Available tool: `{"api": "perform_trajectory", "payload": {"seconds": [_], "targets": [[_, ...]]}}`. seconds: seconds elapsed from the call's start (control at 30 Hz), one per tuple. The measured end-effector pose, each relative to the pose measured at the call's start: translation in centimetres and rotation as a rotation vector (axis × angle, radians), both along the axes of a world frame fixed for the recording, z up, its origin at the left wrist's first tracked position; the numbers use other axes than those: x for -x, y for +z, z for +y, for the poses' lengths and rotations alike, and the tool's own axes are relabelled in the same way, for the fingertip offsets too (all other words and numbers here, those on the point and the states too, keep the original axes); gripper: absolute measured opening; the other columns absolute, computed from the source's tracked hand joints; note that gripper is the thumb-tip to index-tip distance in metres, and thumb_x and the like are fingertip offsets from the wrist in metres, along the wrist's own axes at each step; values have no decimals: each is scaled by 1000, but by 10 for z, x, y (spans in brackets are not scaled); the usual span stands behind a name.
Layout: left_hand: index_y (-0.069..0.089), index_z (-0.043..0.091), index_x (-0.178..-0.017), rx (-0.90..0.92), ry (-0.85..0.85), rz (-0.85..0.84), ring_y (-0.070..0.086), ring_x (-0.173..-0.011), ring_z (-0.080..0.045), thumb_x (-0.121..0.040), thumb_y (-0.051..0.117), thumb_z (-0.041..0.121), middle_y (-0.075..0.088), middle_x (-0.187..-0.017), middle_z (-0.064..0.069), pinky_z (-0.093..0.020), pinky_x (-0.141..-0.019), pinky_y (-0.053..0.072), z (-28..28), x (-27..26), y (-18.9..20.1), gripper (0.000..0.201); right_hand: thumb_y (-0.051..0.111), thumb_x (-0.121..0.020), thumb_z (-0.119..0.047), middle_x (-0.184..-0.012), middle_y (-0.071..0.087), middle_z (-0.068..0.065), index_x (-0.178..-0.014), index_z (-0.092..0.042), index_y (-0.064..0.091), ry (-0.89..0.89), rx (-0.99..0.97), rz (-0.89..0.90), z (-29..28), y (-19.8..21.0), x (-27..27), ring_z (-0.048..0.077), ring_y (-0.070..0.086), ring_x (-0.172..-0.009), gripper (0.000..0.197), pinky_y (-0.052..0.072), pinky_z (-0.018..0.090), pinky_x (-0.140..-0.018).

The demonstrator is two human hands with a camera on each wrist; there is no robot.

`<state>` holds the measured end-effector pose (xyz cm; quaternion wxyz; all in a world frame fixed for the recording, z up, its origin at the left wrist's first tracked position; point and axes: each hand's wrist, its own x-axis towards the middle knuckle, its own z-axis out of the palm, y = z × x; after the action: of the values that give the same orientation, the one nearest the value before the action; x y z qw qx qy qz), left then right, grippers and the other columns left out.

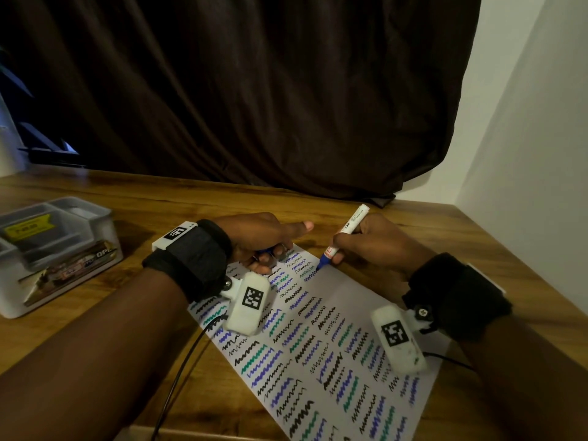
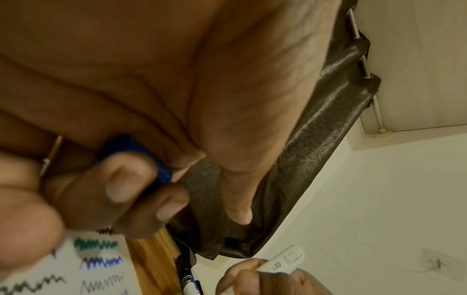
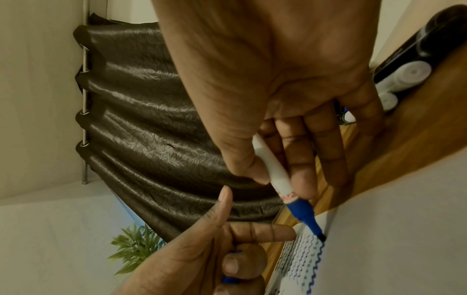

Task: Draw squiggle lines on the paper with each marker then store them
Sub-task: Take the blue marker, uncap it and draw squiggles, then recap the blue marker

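Note:
A white sheet of paper (image 1: 331, 374) covered with several rows of black, blue and green squiggles lies on the wooden table. My right hand (image 1: 366, 246) pinches a white marker with a blue nib end (image 1: 345, 237), its tip touching the paper's far edge (image 3: 321, 237). My left hand (image 1: 264, 246) rests at the paper's far left corner, fingers curled round the blue marker cap (image 2: 149, 159), thumb and index finger stretched out. The same cap (image 3: 231, 279) shows in the right wrist view.
A grey plastic organiser box (image 1: 54, 249) with several compartments stands at the left on the table (image 1: 159, 198). A dark curtain (image 1: 254, 90) hangs behind, a white wall (image 1: 525, 154) to the right. More markers (image 2: 185, 273) lie beyond the paper. Cables run from both wrist cameras.

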<state>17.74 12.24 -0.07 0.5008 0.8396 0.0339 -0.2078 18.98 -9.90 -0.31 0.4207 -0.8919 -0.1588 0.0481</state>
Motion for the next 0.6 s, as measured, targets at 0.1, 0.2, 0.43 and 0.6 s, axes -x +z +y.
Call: {"api": "perform_trajectory", "payload": {"seconds": [0.1,0.2,0.43,0.6], "targets": [[61,6,-127,-10,-7,-9,39,-48,-8,-89,56,65,45,-57,6,-26,-54,45,0,0,0,70,64,-98,-17,-58,72,-7,-87,-5,80,-10,-2,7,-1,0,0,-3,54,-40,23,35,8,-41],[61,8,-123,22,-12,-12,39,-48,-9,-91,57,62,45,-58,5,-26,-51,44,0,0,0,63,63,-96,-16,-69,75,3,-83,-5,80,-40,-27,-25,0,1,1,-2,52,-39,24,35,10,-40],[54,5,-128,365,52,-78,66,-71,-20,-101,53,4,69,-101,-15,-29,-62,59,-1,-1,4,27,61,-99,-20,-54,67,-3,-87,0,69,-183,-295,-82,-5,10,-1,3,59,-41,25,47,15,-42],[49,6,-137,544,112,-200,73,-91,-32,-95,48,-17,59,-122,-32,-32,-77,64,3,-2,6,48,62,-100,-24,-87,75,10,-101,-8,72,-177,-511,1,-1,13,-4,31,77,-91,19,60,43,-89]]}}
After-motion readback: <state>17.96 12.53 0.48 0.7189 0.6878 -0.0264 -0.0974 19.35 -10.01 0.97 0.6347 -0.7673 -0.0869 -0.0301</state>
